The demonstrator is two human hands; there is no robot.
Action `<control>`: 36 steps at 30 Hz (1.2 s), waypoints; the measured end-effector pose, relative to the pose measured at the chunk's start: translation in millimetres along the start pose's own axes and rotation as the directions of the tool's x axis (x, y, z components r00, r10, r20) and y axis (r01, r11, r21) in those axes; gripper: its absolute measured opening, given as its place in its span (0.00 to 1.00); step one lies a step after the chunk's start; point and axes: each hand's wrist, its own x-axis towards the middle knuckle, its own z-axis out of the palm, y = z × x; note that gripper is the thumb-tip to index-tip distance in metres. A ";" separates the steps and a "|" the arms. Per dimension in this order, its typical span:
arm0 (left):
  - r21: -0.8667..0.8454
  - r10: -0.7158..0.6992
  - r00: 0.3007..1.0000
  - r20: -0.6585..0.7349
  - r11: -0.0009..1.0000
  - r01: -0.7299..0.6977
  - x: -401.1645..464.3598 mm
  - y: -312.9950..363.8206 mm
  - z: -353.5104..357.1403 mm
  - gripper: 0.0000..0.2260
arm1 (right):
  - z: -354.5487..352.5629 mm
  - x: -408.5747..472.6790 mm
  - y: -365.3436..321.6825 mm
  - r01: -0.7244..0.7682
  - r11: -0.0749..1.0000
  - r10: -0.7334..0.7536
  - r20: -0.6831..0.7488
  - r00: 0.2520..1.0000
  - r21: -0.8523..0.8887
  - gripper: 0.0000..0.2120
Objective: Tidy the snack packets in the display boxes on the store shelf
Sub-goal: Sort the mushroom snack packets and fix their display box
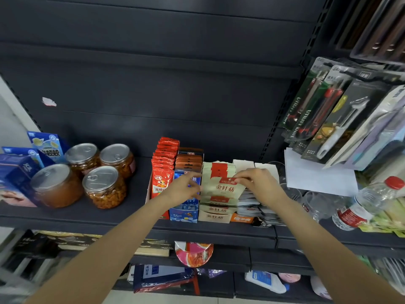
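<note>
Both hands work at the front edge of the shelf (135, 218), over the row of display boxes. The task's thing at this moment is the cream-and-red snack packet (221, 187), which stands upright at the front of its stack in the cream display box (215, 216) — third box from the left, between the blue display box (185, 212) and the loose dark packets (252, 205).

The right hand (260, 183) pinches the packet's upper right corner, fingers (242, 179) curled onto its top edge. The left hand (184, 186) lies at the packet's left edge with its fingers (194, 179) loosely extended toward it; motion blur hides whether they grip it.

The packet's long axis runs vertically, so it sits squarely between the two hands — the right one nearer and in control. Seating it seems to need a straight push down and back into the box.
</note>
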 end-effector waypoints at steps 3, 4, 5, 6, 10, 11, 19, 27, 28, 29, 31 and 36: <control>0.065 0.065 0.998 -0.010 0.996 -0.064 -2.2 3.0 0.4 0.13 | 17.1 -4.1 -7.4 -0.012 0.997 0.023 0.139 0.990 -0.078 0.11; 0.101 0.083 0.997 -0.010 0.992 -0.081 -2.8 4.6 0.5 0.13 | 21.9 -5.1 -9.6 -0.009 0.994 0.026 0.160 0.987 -0.105 0.11; 0.129 0.091 0.996 -0.009 0.988 -0.090 -3.3 5.8 0.5 0.14 | 25.3 -5.8 -11.3 -0.010 0.993 0.029 0.165 0.986 -0.118 0.11; 0.143 0.092 0.996 -0.005 0.986 -0.090 -3.5 6.4 0.6 0.14 | 26.7 -5.9 -13.3 -0.018 0.993 0.036 0.160 0.986 -0.115 0.12; 0.146 0.098 0.995 0.036 0.984 -0.102 -1.3 4.4 0.1 0.14 | 22.4 -2.2 -17.6 -0.026 0.989 0.058 0.221 0.974 -0.146 0.12; 0.150 0.102 0.993 0.055 0.983 -0.110 -0.3 3.4 0.3 0.13 | 20.5 -1.4 -18.4 -0.024 0.988 0.063 0.254 0.965 -0.153 0.13; 0.220 0.081 0.990 0.119 0.970 -0.106 2.9 -0.9 0.5 0.19 | 22.6 9.0 -6.4 -0.059 0.998 0.060 0.047 0.997 -0.017 0.13; 0.278 0.183 0.983 -0.015 0.945 -0.171 5.8 -9.4 -0.2 0.37 | 33.6 19.7 -9.0 -0.023 0.979 0.022 -0.006 1.000 -0.204 0.14; 0.278 0.183 0.983 -0.007 0.945 -0.174 5.8 -9.7 -0.5 0.37 | 33.9 19.9 -9.8 -0.022 0.974 0.020 -0.015 1.000 -0.226 0.14; 0.283 0.185 0.983 0.004 0.942 -0.178 5.6 -9.5 -1.0 0.37 | 34.1 20.0 -10.6 -0.021 0.969 0.016 -0.022 1.000 -0.248 0.14; 0.307 0.189 0.982 0.025 0.933 -0.188 6.1 -9.3 -1.5 0.38 | 35.4 20.0 -11.6 -0.014 0.961 0.006 -0.030 1.000 -0.277 0.14; 0.375 0.215 0.974 0.076 0.899 -0.228 9.6 -8.0 -2.9 0.38 | 40.3 20.3 -12.6 -0.023 0.968 0.012 -0.045 0.999 -0.249 0.10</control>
